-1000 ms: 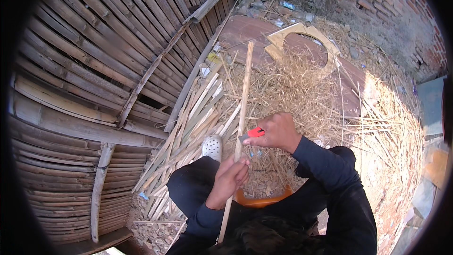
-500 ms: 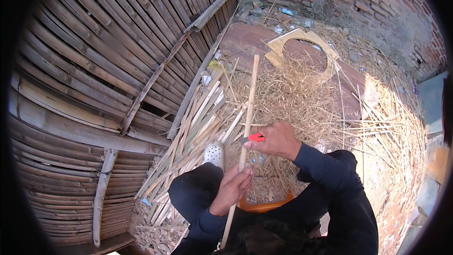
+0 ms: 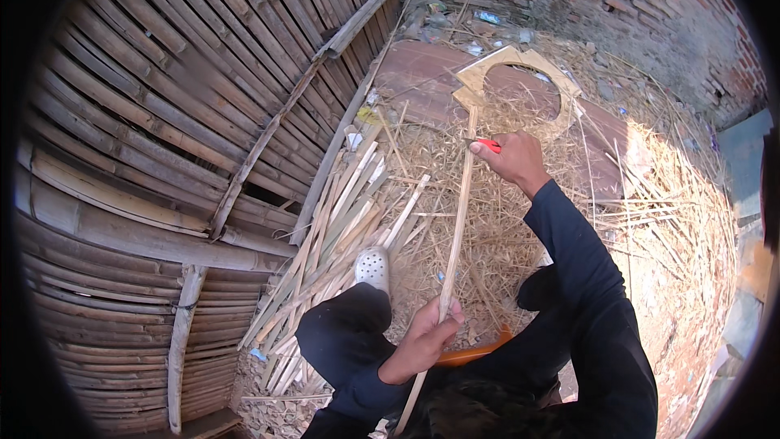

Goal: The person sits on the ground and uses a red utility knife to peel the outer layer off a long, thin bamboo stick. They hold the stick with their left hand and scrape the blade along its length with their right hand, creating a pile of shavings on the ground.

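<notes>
Matt wooden strip point(image 3: 458, 232), smooth plastic knife handle point(image 3: 490, 145), rough brick wall point(image 3: 642, 12), matt cloth sleeve point(image 3: 574, 232)

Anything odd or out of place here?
Mainly the pale board with a big round hole: it lies askew on the brown panel, partly buried in loose shavings, as if discarded. Nothing odd at the hands: left hand grips the pale strip, right hand the red-handled blade.

I get only part of the red tool point(image 3: 490, 145) at upper centre; the right hand point(image 3: 518, 161) covers the rest. The left hand point(image 3: 426, 337) hides a stretch of the pale strip point(image 3: 460, 236), whose lower end I lose near the bottom edge. Dark-trousered legs point(image 3: 345, 332) block some of the orange object point(image 3: 478, 352), lower centre.
</notes>
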Demonstrator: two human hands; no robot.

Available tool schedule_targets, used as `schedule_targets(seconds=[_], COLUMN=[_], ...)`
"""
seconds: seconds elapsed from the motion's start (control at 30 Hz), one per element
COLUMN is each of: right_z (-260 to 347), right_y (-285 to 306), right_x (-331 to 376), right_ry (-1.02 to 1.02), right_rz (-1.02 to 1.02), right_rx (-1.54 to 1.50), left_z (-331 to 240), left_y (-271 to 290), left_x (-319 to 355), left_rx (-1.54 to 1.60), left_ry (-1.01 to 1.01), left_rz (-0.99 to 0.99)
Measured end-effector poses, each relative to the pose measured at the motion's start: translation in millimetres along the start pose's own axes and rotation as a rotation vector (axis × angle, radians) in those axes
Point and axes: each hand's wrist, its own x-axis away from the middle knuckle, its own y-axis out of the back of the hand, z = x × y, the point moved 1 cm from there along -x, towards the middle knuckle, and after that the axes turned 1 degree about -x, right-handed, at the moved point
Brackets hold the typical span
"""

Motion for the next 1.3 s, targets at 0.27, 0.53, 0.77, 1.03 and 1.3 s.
schedule_targets(seconds=[0.27,0.53,0.77,1.03,1.3], right_z=[-41,-122,-11,61,61], right_y=[21,48,40,13,9], right_x=[-22,-23,40,113,110], right_ry=[-0.046,-0.525,-0.027,0.419,0.457], right_rz=[-0.122,-0.209,0.061,0.247,0.176], right_rx=[0.084,0.015,-0.072,-0.261,-0.187], left_z=[11,14,-8,-18,-7], left_y=[-12,-18,-9,-9,-9], left_x=[5,9,-13,-25,-25], left_rx=[-0.08,-0.142,-0.022,0.055,-0.022], left_ry=[0.042,-0.018,0.016,-0.003,-0.075], left_rz=[-0.012,0.063,-0.145,-0.219,-0.202])
